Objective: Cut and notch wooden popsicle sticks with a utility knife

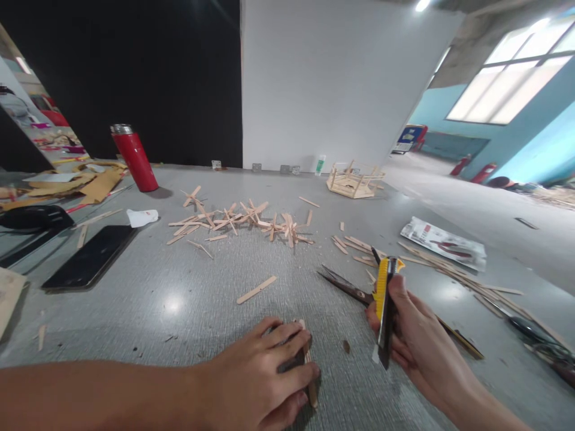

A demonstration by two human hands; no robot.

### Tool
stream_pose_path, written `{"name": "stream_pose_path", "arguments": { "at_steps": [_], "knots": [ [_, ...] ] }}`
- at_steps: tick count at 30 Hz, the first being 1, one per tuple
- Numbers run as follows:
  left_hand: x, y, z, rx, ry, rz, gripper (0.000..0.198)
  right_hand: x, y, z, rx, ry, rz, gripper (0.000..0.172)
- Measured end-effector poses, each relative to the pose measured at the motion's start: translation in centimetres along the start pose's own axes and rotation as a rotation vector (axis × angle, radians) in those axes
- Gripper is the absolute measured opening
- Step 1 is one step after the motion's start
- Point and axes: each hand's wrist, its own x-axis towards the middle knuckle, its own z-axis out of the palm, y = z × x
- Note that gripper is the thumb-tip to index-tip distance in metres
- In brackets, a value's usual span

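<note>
My left hand (269,374) lies at the near middle of the grey table, fingers bent over a thin wooden stick (313,389) and pressing it flat. To the right, my right hand (411,326) is closed round a yellow and black utility knife (384,299), held above the table with its blade end pointing down. Dark scissors (345,286) lie just behind the knife, their handles partly hidden by it. A single wooden stick (256,290) rests beyond my left hand. Farther back is a loose pile of small crossed wooden pieces (242,216).
A red bottle (135,158), a black phone (90,257) and cardboard (96,185) are on the left. At the back right stand a wooden stick frame (353,184) and a small green tube (320,165). Long sticks (467,275) and a white packet (442,242) lie right.
</note>
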Motion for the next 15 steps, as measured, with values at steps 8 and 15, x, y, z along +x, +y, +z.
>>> {"name": "stream_pose_path", "arguments": {
  "at_steps": [8,15],
  "knots": [
    [0.3,-0.3,-0.8,-0.08,-0.129,-0.027,0.042,0.2,0.2,-0.1,0.079,0.026,0.015,0.054],
    [-0.1,-0.4,-1.2,-0.114,-0.216,-0.079,0.053,-1.3,0.4,-0.1,-0.022,-0.093,-0.231,0.037]
  ]
}}
